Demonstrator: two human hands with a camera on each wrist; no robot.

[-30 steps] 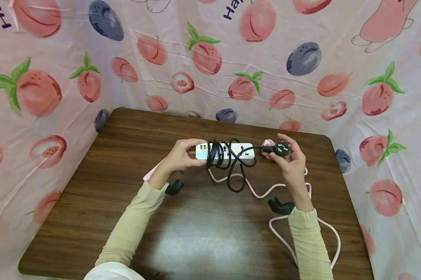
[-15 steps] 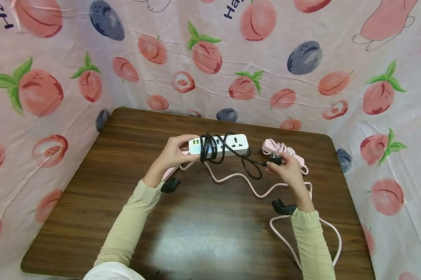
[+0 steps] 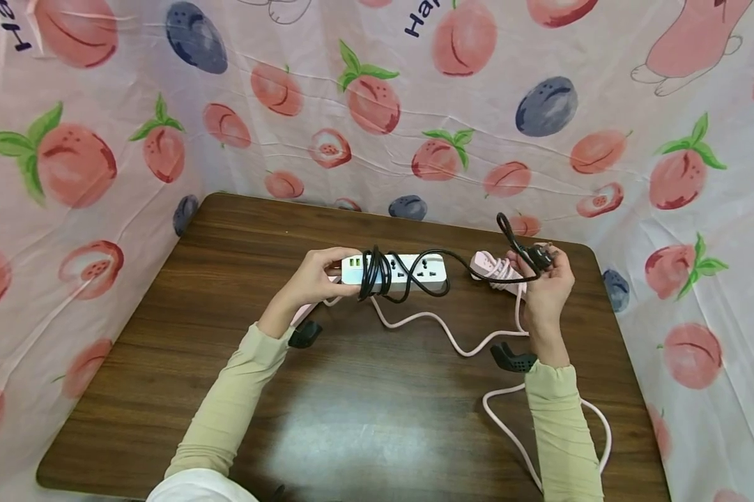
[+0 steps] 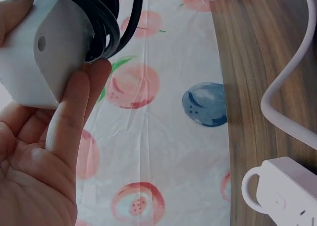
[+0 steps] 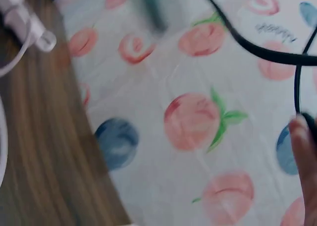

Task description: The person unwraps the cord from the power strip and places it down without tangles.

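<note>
A white power strip [image 3: 435, 268] with black cord [image 3: 374, 273] wound several times round its left half is held over the table. My left hand [image 3: 317, 280] grips its left end, thumb on one side and fingers on the other. In the left wrist view the strip's white end face [image 4: 62, 47] shows above my fingers. My right hand [image 3: 549, 282] pinches the black plug [image 3: 539, 256] out to the right. A free length of cord runs from the strip to it, with a loop standing up beside the plug. In the right wrist view only some fingers [image 5: 306, 156] show at the edge.
Behind the black cord, a pink power strip [image 3: 485, 263] with pink cord wound on it lies on the wooden table [image 3: 239, 230]. Another pink strip [image 4: 290, 191] lies below my left hand. A loose pink cord [image 3: 465, 351] snakes across the table. A peach-print cloth [image 3: 377, 160] hangs round it.
The plug has gone right and up in my right hand, drawing more black cord out from the strip. The white strip has shifted slightly left and stays in my left hand.
</note>
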